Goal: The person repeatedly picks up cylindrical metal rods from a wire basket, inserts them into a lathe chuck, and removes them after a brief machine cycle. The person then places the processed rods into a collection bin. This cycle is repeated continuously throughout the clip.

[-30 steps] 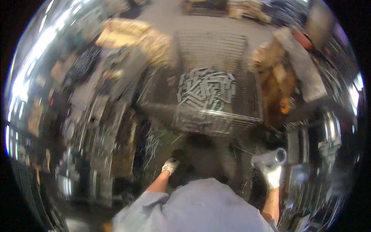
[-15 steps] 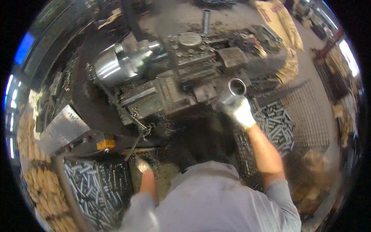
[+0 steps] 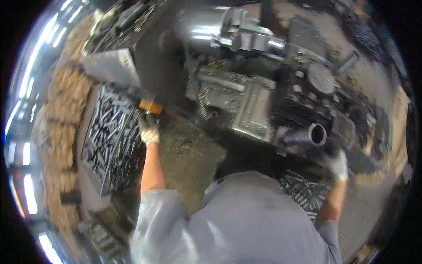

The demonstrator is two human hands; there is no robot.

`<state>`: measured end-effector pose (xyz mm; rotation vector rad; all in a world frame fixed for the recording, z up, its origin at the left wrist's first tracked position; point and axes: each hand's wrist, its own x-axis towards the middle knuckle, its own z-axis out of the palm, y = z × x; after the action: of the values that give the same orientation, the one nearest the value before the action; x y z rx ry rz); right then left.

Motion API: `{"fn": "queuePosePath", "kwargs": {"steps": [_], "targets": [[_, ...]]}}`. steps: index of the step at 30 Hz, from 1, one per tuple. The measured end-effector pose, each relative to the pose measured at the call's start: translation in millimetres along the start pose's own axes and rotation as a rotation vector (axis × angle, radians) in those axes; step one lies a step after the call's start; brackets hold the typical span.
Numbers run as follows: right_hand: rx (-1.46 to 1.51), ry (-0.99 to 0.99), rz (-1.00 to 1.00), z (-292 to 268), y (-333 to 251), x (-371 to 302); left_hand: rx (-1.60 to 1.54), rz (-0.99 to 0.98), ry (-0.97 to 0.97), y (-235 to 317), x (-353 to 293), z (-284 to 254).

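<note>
My left hand [image 3: 149,130], in a pale glove with dark fingertips, reaches up beside an orange block [image 3: 150,106] on the machine's near side. Its fingers look stretched out and apart; whether they touch the small silver knob under the block is unclear. At the right, my gloved right hand [image 3: 337,165] is smeared by motion, close below a hollow metal cylinder [image 3: 317,134] on the front of the lathe [image 3: 259,105]. I cannot tell whether its fingers touch the cylinder. Above, the bright chuck [image 3: 206,26] and its jaws show, somewhat blurred.
A bin of metal rods [image 3: 110,127] lies left of my left arm. More metal pieces [image 3: 303,191] fill a basket at lower right. Stacked brown sacks [image 3: 66,127] line the left side. A slanted metal plate [image 3: 112,66] juts out above the bin. Metal chips [image 3: 187,143] litter the floor.
The view has swung left, shifting the machine rightward. My left hand has gone up to the orange block. My right hand has moved from beside the hollow cylinder to below it.
</note>
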<state>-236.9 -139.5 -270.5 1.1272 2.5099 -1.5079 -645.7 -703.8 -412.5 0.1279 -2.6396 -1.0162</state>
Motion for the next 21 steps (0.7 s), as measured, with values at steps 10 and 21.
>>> {"fn": "queuePosePath", "kwargs": {"steps": [10,21], "targets": [[-0.372,0.220,-0.502,-77.5,-147.8,104.9,-1.237,-0.775,-0.166,5.6,0.4,11.6],[-0.625,-0.220,-0.542,-68.4,-212.0,321.9,0.255,0.929,0.074,303.6,-9.8,83.3]]}}
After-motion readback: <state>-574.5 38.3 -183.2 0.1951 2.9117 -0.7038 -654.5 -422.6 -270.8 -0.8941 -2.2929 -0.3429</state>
